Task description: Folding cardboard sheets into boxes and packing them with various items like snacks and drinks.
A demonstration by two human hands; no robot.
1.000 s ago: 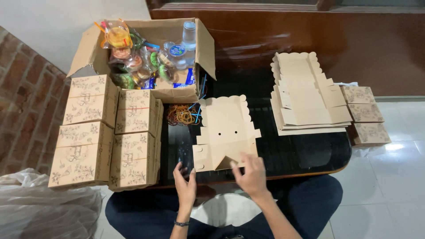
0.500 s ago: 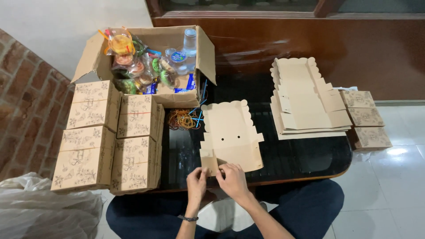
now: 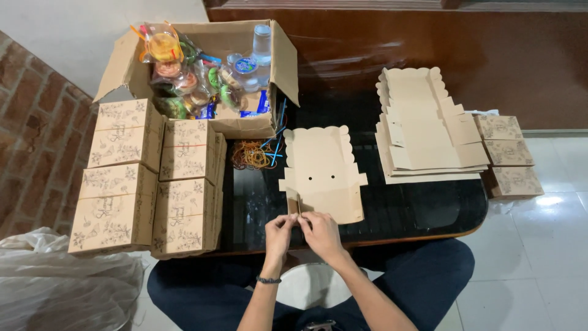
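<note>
At the left end of the bench (image 3: 257, 202), two stacks of folded brown boxes (image 3: 150, 178) with printed patterns stand side by side, reaching from the near edge toward the back. Behind them, at the far left corner, sits an open cardboard carton (image 3: 269, 79) filled with wrapped snacks (image 3: 184, 79) and sealed water cups (image 3: 246, 64). Just in front of the carton, a small heap of rubber bands (image 3: 250, 154) lies on the dark top.

Near the middle of the near edge lies a flat brown box blank (image 3: 321, 171) with a scalloped far end and two small holes. Its near left corner is where both hands meet. The left hand (image 3: 279, 232) has its fingers pinched closed on the small flap at that corner, and the right hand (image 3: 321, 233), just beside and touching it, is likewise closed on the near edge of the same blank. The rest of the blank stretches away from the hands toward the back of the bench. A dark band circles the left wrist.

To the right, well apart from the hands, a pile of unfolded blanks (image 3: 429, 129) rests toward the right end. Just beyond it, at the right edge, a small stack of flat printed pieces (image 3: 508, 156) is fanned out.
</note>
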